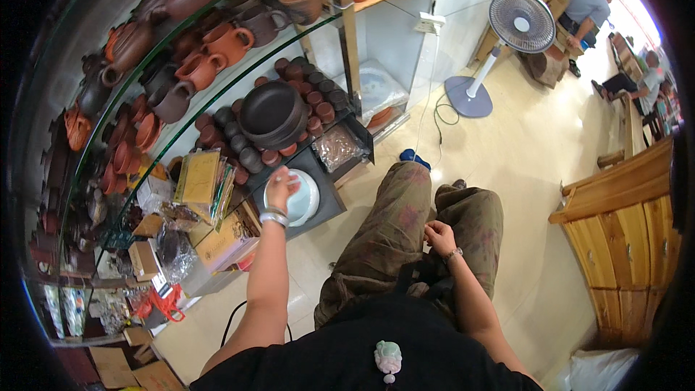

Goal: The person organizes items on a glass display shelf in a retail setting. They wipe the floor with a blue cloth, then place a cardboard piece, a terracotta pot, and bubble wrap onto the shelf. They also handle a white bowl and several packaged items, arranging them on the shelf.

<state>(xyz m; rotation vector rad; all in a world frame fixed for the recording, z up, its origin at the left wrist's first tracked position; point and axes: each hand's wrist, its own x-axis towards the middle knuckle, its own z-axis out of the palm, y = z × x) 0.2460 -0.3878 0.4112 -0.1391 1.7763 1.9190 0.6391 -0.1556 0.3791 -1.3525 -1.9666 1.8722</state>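
Note:
My left hand [281, 189] reaches over a round white bowl [307, 198], its fingers partly curled above the rim. Whether it touches the bowl or holds something small, I cannot tell. The bowl rests on a dark board [332, 203] beside the shelves. Close by stands a stack of large dark clay bowls [273, 111] among several small red and dark clay cups [324, 112]. Over my lap is my right hand [441, 236], fingers bent in towards the thumb near my trousers [380, 228]. What may be between those fingertips is hidden.
Glass shelves [203, 106] with clay teapots and orange mugs [228, 43] curve along the left. Below are packets [198, 176] and a carton [225, 244]. A standing fan [521, 21], wooden drawers [624, 255] and two seated people [589, 8] are to the right.

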